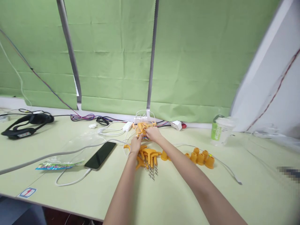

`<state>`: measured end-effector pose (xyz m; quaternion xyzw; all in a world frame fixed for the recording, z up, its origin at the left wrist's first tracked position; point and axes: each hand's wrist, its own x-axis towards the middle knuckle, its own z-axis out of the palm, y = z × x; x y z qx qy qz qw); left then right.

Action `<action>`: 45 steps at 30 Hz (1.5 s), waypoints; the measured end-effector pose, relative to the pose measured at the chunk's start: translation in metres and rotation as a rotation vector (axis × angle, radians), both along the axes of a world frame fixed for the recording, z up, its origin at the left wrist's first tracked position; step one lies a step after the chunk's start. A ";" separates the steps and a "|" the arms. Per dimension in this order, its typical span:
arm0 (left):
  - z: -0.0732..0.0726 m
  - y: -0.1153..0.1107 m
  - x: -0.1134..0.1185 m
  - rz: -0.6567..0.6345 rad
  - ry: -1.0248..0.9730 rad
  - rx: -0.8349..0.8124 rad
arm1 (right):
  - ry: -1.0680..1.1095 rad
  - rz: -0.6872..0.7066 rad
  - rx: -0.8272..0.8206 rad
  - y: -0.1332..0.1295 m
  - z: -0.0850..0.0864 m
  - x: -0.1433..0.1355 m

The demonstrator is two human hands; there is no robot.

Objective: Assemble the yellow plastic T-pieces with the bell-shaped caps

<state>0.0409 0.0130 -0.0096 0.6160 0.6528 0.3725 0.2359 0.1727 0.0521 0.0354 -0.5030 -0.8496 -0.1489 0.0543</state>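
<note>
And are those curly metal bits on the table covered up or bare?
Bare: the silver spirals stick out from the orange handles. Several orange cone-shaped pieces sit off to the right.

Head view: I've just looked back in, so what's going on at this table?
A person has the left hand and right hand close together at some orange pieces toward the back of the table; the exact grip is too small to tell. Nearer the person lies a pile of orange handles with metal spirals. Orange cup-shaped pieces stand beyond the right forearm, and a phone lies to the left.
</note>
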 end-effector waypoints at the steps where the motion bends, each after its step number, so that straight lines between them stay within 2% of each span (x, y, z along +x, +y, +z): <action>1: 0.002 0.001 -0.002 0.012 -0.038 -0.015 | 0.008 -0.007 -0.009 0.000 -0.001 0.002; 4: 0.007 0.011 -0.004 0.047 -0.050 -0.077 | 0.032 0.010 -0.081 0.003 0.000 0.013; 9: 0.015 0.041 0.004 0.089 0.068 -0.188 | 0.187 0.172 -0.409 0.010 0.007 0.042; 12: 0.024 0.055 0.014 0.152 0.110 -0.156 | 0.253 0.164 -0.472 0.007 0.014 0.066; 16: 0.041 0.064 0.027 0.163 0.164 -0.065 | 0.359 0.098 -0.527 0.002 0.021 0.108; 23: 0.087 0.068 0.054 -0.027 0.359 -0.014 | 0.558 -0.070 -0.540 0.002 0.020 0.177; 27: 0.114 0.067 0.079 -0.160 0.608 0.036 | 0.624 -0.114 -0.565 0.002 0.014 0.204; 32: 0.140 0.066 0.104 -0.170 0.787 0.086 | 0.714 -0.124 -0.614 0.001 -0.001 0.230; 36: 0.168 0.066 0.105 -0.137 0.796 0.086 | 0.688 -0.159 -0.640 0.001 -0.017 0.246; 39: 0.187 0.067 0.103 -0.200 0.800 0.066 | 0.671 -0.179 -0.651 0.002 -0.026 0.254; 42: 0.192 0.066 0.111 -0.294 0.827 0.053 | 0.684 -0.203 -0.663 0.001 -0.028 0.258; 45: 0.184 0.065 0.131 -0.342 0.860 0.063 | 0.679 -0.247 -0.654 -0.003 -0.024 0.260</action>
